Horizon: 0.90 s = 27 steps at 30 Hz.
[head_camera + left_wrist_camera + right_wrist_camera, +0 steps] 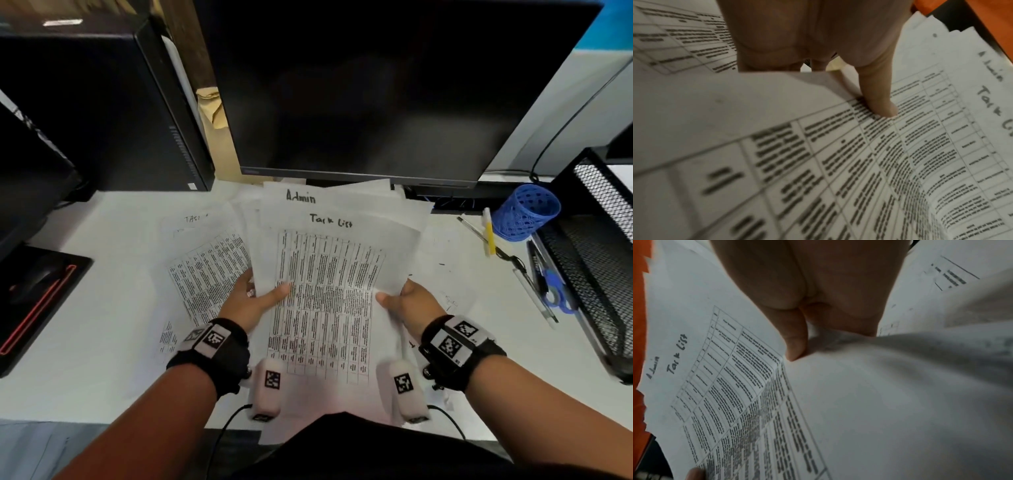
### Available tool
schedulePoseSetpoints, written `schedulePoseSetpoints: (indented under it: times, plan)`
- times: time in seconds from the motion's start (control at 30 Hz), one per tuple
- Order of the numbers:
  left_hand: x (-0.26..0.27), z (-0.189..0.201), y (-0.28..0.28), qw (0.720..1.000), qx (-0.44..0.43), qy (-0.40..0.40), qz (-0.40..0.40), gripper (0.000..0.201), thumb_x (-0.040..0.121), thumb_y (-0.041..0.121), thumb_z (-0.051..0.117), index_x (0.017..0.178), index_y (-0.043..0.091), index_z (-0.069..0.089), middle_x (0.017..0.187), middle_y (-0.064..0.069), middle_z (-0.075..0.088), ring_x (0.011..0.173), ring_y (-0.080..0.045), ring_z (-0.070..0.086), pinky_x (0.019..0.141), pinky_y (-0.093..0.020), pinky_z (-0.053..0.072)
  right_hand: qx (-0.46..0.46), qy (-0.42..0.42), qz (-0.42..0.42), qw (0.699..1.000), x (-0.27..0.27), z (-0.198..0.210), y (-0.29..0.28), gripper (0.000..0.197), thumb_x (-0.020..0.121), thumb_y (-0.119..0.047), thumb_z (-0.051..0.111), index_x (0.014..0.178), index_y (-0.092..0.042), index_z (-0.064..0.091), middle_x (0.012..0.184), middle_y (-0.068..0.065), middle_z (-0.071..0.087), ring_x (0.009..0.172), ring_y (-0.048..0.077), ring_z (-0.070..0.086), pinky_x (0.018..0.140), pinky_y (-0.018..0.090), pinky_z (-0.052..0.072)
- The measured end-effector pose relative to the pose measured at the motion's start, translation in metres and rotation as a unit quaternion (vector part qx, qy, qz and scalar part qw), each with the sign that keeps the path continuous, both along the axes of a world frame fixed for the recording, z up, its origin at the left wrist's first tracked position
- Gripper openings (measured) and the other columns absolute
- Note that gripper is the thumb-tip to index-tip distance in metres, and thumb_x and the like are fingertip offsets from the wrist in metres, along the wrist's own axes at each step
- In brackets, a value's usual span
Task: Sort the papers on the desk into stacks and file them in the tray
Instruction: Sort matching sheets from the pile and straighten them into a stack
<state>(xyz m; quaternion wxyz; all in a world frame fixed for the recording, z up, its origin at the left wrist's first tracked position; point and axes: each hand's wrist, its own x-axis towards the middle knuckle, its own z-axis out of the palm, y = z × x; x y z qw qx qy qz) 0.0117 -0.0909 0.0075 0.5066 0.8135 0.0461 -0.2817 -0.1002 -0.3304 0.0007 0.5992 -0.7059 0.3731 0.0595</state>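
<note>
I hold a fanned stack of papers [329, 274] above the desk, below the monitor. The top sheet carries a printed table and the handwritten heading "Task List"; a sheet behind it reads "Admin". My left hand [260, 298] grips the stack's left edge, thumb on top [879, 104], fingers beneath. My right hand [400, 301] grips the right edge the same way, thumb [795, 347] pressed on the top sheet [731, 386]. Another printed sheet [205, 274] lies flat on the desk [102, 308] to the left. The black mesh tray [589, 267] stands at the right edge.
A dark monitor [376, 85] fills the back centre, with a black computer tower [96, 102] to its left. A blue pen cup [524, 212], pens and blue scissors [555, 291] lie between the papers and the tray. A mouse on a black pad [37, 291] sits far left.
</note>
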Motion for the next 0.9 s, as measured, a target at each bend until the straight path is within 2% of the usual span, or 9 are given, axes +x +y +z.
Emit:
schedulePoseSetpoints:
  times: [0.13, 0.2, 0.27, 0.4, 0.5, 0.57, 0.63, 0.73, 0.9]
  plan:
    - [0.002, -0.011, 0.007, 0.984, 0.103, -0.012, -0.143, 0.083, 0.075, 0.068, 0.05, 0.146, 0.033, 0.026, 0.154, 0.003, 0.026, 0.14, -0.022, 0.028, 0.112, -0.043, 0.023, -0.053, 0.013, -0.022, 0.998, 0.002, 0.003, -0.019, 0.035, 0.089, -0.012, 0.059, 0.124, -0.011, 0.057, 0.12, 0.001, 0.063, 0.113, 0.023, 0.057, 0.102, 0.037, 0.041]
    - [-0.004, -0.023, 0.012, 0.952, 0.173, -0.016, -0.251, 0.079, 0.078, 0.073, 0.035, 0.146, 0.035, 0.023, 0.158, 0.006, 0.011, 0.145, -0.018, 0.011, 0.116, -0.046, 0.009, -0.112, 0.043, -0.023, 0.993, 0.003, 0.003, -0.033, 0.034, 0.092, -0.012, 0.055, 0.125, -0.006, 0.055, 0.12, 0.006, 0.061, 0.112, 0.025, 0.056, 0.096, 0.032, 0.041]
    - [-0.011, -0.033, 0.016, 0.916, 0.229, -0.035, -0.328, 0.078, 0.081, 0.074, 0.028, 0.148, 0.036, 0.016, 0.158, 0.009, -0.003, 0.146, -0.015, -0.002, 0.117, -0.049, -0.001, -0.145, 0.072, -0.032, 0.986, 0.004, 0.003, -0.046, 0.034, 0.092, -0.012, 0.055, 0.124, -0.002, 0.055, 0.127, 0.015, 0.059, 0.117, 0.033, 0.054, 0.102, 0.04, 0.041]
    - [-0.02, -0.039, 0.019, 0.892, 0.228, -0.047, -0.387, 0.086, 0.073, 0.081, 0.027, 0.147, 0.039, 0.015, 0.158, 0.01, 0.006, 0.145, -0.011, 0.008, 0.117, -0.044, 0.005, -0.14, 0.112, -0.04, 0.983, 0.002, -0.004, -0.063, 0.038, 0.089, -0.013, 0.059, 0.124, -0.001, 0.054, 0.128, 0.019, 0.058, 0.118, 0.037, 0.054, 0.104, 0.043, 0.041]
    - [-0.023, -0.031, 0.021, 0.937, 0.129, -0.024, -0.324, 0.054, 0.087, 0.056, 0.05, 0.138, 0.041, 0.04, 0.14, 0.01, 0.048, 0.12, -0.006, 0.052, 0.102, -0.028, 0.038, -0.112, 0.127, -0.047, 0.984, 0.0, -0.013, -0.066, 0.037, 0.087, -0.013, 0.062, 0.121, -0.002, 0.056, 0.124, 0.02, 0.06, 0.114, 0.036, 0.058, 0.099, 0.047, 0.046]
    - [-0.02, -0.027, 0.025, 0.961, 0.103, -0.053, -0.253, 0.034, 0.09, 0.038, 0.057, 0.125, 0.036, 0.057, 0.126, 0.009, 0.059, 0.097, 0.0, 0.058, 0.085, -0.021, 0.044, -0.146, 0.159, -0.027, 0.976, -0.002, -0.018, -0.064, 0.035, 0.089, -0.015, 0.059, 0.119, 0.001, 0.056, 0.124, 0.02, 0.06, 0.114, 0.037, 0.057, 0.099, 0.039, 0.046]
    - [-0.009, -0.028, 0.035, 0.972, 0.152, -0.114, -0.141, 0.031, 0.086, 0.036, 0.064, 0.116, 0.031, 0.062, 0.128, 0.004, 0.056, 0.106, -0.009, 0.055, 0.092, -0.028, 0.043, -0.198, 0.214, 0.011, 0.956, -0.006, -0.014, -0.059, 0.034, 0.093, -0.019, 0.053, 0.118, 0.005, 0.056, 0.122, 0.022, 0.059, 0.114, 0.036, 0.055, 0.091, 0.032, 0.044]
    - [0.014, -0.04, 0.058, 0.942, 0.313, -0.118, 0.018, 0.069, 0.07, 0.049, 0.075, 0.13, 0.024, 0.051, 0.14, -0.009, 0.04, 0.125, -0.03, 0.041, 0.103, -0.047, 0.038, -0.226, 0.239, 0.055, 0.943, -0.01, -0.014, -0.053, 0.035, 0.095, -0.02, 0.05, 0.118, 0.006, 0.055, 0.123, 0.024, 0.058, 0.113, 0.036, 0.055, 0.087, 0.031, 0.042]
    - [0.023, -0.057, 0.077, 0.923, 0.382, -0.032, 0.043, 0.102, 0.055, 0.068, 0.075, 0.138, 0.021, 0.037, 0.14, -0.014, 0.034, 0.128, -0.036, 0.033, 0.105, -0.053, 0.034, -0.232, 0.247, 0.084, 0.937, -0.009, -0.017, -0.04, 0.037, 0.096, -0.02, 0.047, 0.121, 0.007, 0.053, 0.126, 0.024, 0.057, 0.116, 0.035, 0.054, 0.092, 0.032, 0.042]
